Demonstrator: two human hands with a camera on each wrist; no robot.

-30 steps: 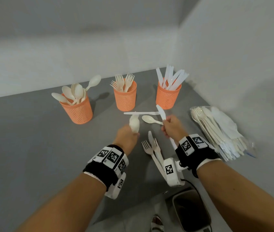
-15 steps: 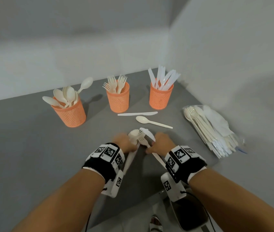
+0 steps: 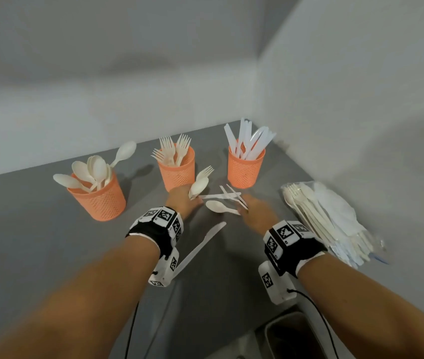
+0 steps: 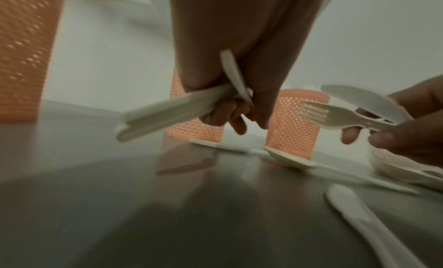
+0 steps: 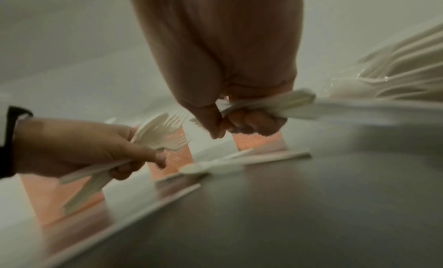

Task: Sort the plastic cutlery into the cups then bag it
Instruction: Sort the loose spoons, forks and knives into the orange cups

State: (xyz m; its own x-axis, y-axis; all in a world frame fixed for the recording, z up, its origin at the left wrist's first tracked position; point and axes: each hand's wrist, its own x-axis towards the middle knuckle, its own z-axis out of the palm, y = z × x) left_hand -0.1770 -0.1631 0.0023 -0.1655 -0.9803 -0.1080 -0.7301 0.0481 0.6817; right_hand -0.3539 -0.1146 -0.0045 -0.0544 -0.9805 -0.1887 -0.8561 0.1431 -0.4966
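Two hands clench cutlery: left hand (image 3: 183, 200) fingers grip a spoon and fork (image 3: 200, 181), right hand (image 3: 256, 212) fingers grip knives (image 3: 231, 194), above a loose spoon (image 3: 217, 206) on the desk (image 3: 37, 242) before three cups (image 3: 245, 168).

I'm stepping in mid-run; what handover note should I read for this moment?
Left hand: grip on spoon-and-fork bundle.
Right hand: grip on knife-and-fork bundle.
Spoon cup, fork cup, knife cup partly filled; one packed bag lies right.
Left: cup the held pieces, loose spoon, far knife, near knife; then bag.
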